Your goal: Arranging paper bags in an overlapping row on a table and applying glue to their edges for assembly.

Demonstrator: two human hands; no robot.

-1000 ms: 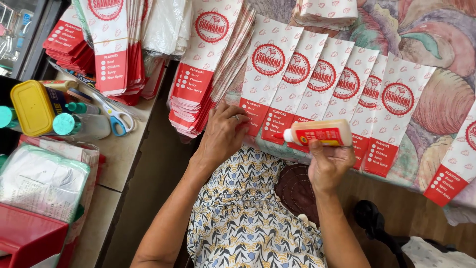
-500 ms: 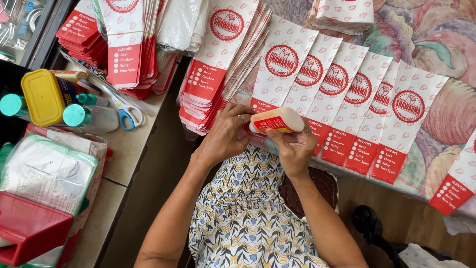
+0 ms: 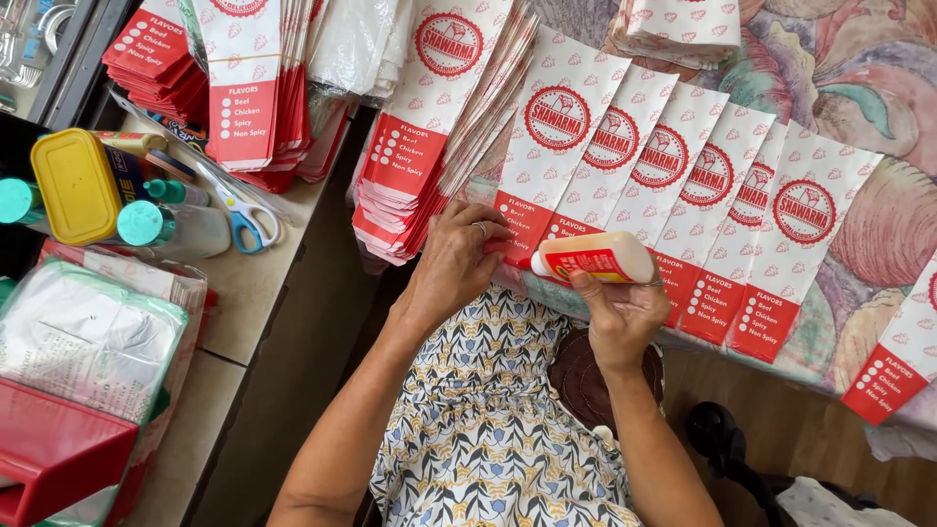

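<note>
A: Right hand [image 3: 620, 312]?

B: Wrapped around a small glue bottle [image 3: 595, 259], white with a red-and-yellow label. Bottle lies sideways, nozzle pointing left, right at the red bottom edge of the leftmost bag in the fanned row of paper bags [image 3: 673, 185].

A: Left hand [image 3: 454, 259]?

B: Flat, fingers spread, pressing down on that same bag's lower end, just beside the nozzle. Grasping nothing. Ring on one finger.

A: Where's the row lying?

B: On a flowery cloth [image 3: 830, 68], white bags with a red round mark and red bottom strip, overlapping, slanting up to the right. One more bag [image 3: 893, 361] sits apart at the far right.

A: Other stuff?

B: Thick stack of the same bags [image 3: 429, 137] left of the row, touching the left hand's fingertips. More stacks [image 3: 244, 88] upper left. On the desk [image 3: 244, 303] at left: yellow-lidded container [image 3: 73, 185], teal-capped bottle [image 3: 166, 224], blue-handled scissors [image 3: 249, 224], a clear plastic pack [image 3: 83, 332], a red tray [image 3: 54, 454] at the corner.

A: Person?

B: Seated, patterned dress [image 3: 488, 420], both forearms in view.
</note>
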